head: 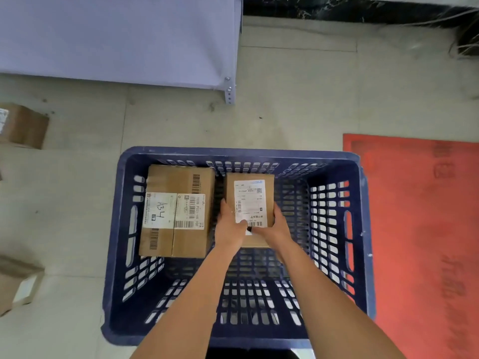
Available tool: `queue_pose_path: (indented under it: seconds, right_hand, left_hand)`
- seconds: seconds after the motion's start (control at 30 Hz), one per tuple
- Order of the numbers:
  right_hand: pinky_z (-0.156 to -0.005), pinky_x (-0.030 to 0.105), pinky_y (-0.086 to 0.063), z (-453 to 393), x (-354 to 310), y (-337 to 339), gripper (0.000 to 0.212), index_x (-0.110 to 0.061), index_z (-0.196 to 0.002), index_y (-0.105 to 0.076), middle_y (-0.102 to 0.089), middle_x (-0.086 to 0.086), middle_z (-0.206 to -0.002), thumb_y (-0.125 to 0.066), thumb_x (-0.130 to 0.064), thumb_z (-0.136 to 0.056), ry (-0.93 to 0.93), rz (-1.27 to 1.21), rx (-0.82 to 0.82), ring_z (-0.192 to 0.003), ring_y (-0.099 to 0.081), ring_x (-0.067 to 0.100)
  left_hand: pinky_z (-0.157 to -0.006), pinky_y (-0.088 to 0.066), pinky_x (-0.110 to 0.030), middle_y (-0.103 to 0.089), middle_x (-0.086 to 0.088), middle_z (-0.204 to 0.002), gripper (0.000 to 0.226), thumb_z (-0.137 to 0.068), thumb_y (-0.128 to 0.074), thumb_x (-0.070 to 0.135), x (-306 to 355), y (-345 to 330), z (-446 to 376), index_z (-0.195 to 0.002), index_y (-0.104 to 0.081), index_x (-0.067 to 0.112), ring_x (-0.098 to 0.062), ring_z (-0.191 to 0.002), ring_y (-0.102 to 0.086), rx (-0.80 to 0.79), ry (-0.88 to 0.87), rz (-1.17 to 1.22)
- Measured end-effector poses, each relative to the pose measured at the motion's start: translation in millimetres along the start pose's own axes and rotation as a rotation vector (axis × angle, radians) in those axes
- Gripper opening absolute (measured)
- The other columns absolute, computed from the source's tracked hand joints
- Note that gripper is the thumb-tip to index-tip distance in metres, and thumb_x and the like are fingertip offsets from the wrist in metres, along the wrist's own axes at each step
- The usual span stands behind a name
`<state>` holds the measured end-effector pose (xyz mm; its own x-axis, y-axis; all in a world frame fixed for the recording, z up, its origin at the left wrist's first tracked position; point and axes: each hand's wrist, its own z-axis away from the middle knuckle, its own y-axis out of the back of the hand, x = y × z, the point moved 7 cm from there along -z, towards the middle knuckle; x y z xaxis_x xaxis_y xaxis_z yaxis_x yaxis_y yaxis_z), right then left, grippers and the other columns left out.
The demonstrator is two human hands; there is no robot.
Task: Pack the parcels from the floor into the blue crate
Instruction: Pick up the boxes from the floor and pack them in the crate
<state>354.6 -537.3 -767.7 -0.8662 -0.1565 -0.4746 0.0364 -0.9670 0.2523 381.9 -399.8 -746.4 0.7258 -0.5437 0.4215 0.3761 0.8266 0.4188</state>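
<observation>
Our left hand and right hand clamp a small parcel inside the blue crate, mid-frame, beside a larger parcel. Two boxes sit at the frame's left edge, a red mat right, a grey shelf upper left.

The crate is dark blue, its walls and floor pierced by a regular grid of slots. Inside it, the large parcel is plain brown cardboard with black barcodes and white labels — one hand-marked in black. The small parcel is the same brown, under a white label printed in black with a pale blue strip along its top. The floor is pale grey-beige tile. The mat is orange-red, faintly embossed. The shelf panel is lavender-grey — the skirting black, veined white.
</observation>
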Motion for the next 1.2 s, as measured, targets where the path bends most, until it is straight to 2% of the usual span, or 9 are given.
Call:
queue_pose_path:
  seconds: [0.17, 0.27, 0.47, 0.57, 0.63, 0.77, 0.87, 1.0, 1.2]
  right_hand:
    - [-0.107, 0.043, -0.041, -17.9, -3.3, -22.9, 0.107, -0.029, -0.149, -0.020, -0.041, 0.006, -0.145, -0.083, -0.019, -0.063, -0.014, 0.031, 0.010, -0.131, -0.043, 0.025]
    - [-0.108, 0.040, -0.039, -22.5, -8.1, -26.7, 0.102, -0.026, -0.149, -0.020, -0.041, 0.007, -0.145, -0.081, -0.016, -0.069, -0.033, 0.073, 0.062, -0.132, -0.043, 0.026]
    - [-0.104, 0.038, -0.040, -25.0, -13.7, -31.4, 0.095, -0.021, -0.149, -0.020, -0.042, 0.009, -0.144, -0.074, -0.002, -0.074, -0.043, 0.093, 0.099, -0.132, -0.043, 0.027]
    - [-0.105, 0.036, -0.039, -13.9, -12.8, -24.9, 0.097, -0.022, -0.150, -0.017, -0.041, 0.007, -0.147, -0.076, -0.008, -0.074, -0.049, 0.097, 0.081, -0.134, -0.042, 0.025]
    - [-0.105, 0.038, -0.042, 4.1, -14.2, -14.1, 0.098, -0.024, -0.150, -0.016, -0.040, 0.007, -0.148, -0.077, -0.012, -0.075, -0.076, 0.078, 0.071, -0.134, -0.042, 0.025]
    - [-0.107, 0.034, -0.039, 70.0, -33.8, 15.8, 0.090, -0.023, -0.147, -0.028, -0.037, 0.005, -0.150, -0.077, -0.009, -0.074, -0.041, 0.050, -0.004, -0.136, -0.039, 0.022]
    - [-0.109, 0.037, -0.038, 139.7, -58.0, 44.7, 0.088, -0.022, -0.146, -0.030, -0.035, 0.008, -0.150, -0.076, -0.004, -0.073, -0.005, 0.025, -0.039, -0.137, -0.037, 0.024]
    - [-0.111, 0.041, -0.036, 253.6, -100.5, 81.1, 0.089, -0.021, -0.149, -0.026, -0.028, 0.009, -0.154, -0.075, -0.004, -0.077, 0.047, -0.063, -0.066, -0.140, -0.031, 0.028]
    - [-0.111, 0.039, -0.033, 421.0, -147.1, 105.2, 0.081, -0.017, -0.150, -0.021, -0.025, 0.013, -0.155, -0.068, -0.013, -0.084, 0.147, -0.150, -0.078, -0.141, -0.030, 0.030]
  left_hand:
    - [-0.094, -0.050, -0.041, -0.047, -0.013, -0.138, 0.084, -0.088, -0.056, 0.018, -7.6, 3.0, -13.2, -0.150, 0.002, 0.016, -0.029, -0.117, -0.055, 0.118, -0.033, -0.138]
    - [-0.096, -0.050, -0.041, -0.045, -0.008, -0.138, 0.074, -0.083, -0.058, 0.007, -2.5, 2.2, -5.4, -0.146, -0.021, 0.019, -0.025, -0.122, -0.052, 0.214, -0.186, -0.172]
    - [-0.097, -0.048, -0.027, -0.050, 0.000, -0.134, 0.059, -0.085, -0.051, -0.002, -2.6, 1.1, 4.2, -0.138, -0.037, 0.020, -0.016, -0.121, -0.052, 0.166, -0.240, -0.184]
    - [-0.090, -0.050, -0.024, -0.057, 0.002, -0.126, 0.050, -0.085, -0.052, 0.003, -1.8, 9.5, 1.5, -0.131, -0.044, 0.022, -0.015, -0.113, -0.058, 0.200, -0.258, -0.194]
    - [-0.091, -0.053, -0.029, -0.058, 0.003, -0.125, 0.057, -0.081, -0.055, 0.000, -3.0, 13.7, 6.6, -0.132, -0.044, 0.023, -0.016, -0.113, -0.058, 0.170, -0.253, -0.170]
    - [-0.093, -0.047, -0.027, -0.056, 0.000, -0.129, 0.062, -0.082, -0.059, 0.001, 29.0, 38.9, 69.4, -0.138, -0.040, 0.019, -0.020, -0.120, -0.054, 0.087, -0.250, -0.065]
    - [-0.086, -0.050, -0.025, -0.055, -0.002, -0.132, 0.071, -0.078, -0.062, -0.007, 54.9, 63.9, 133.9, -0.140, -0.037, 0.017, -0.022, -0.119, -0.055, -0.002, -0.276, 0.008]
    - [-0.073, -0.052, -0.013, -0.048, 0.004, -0.137, 0.087, -0.073, -0.064, -0.017, 77.8, 104.4, 225.6, -0.144, -0.029, 0.018, -0.015, -0.125, -0.049, -0.082, -0.253, 0.302]
    - [-0.101, -0.035, -0.031, -0.033, -0.011, -0.149, 0.080, -0.082, -0.053, -0.020, 112.5, 168.7, 391.3, -0.147, -0.023, 0.014, -0.023, -0.139, -0.031, -0.065, -0.239, 0.588]
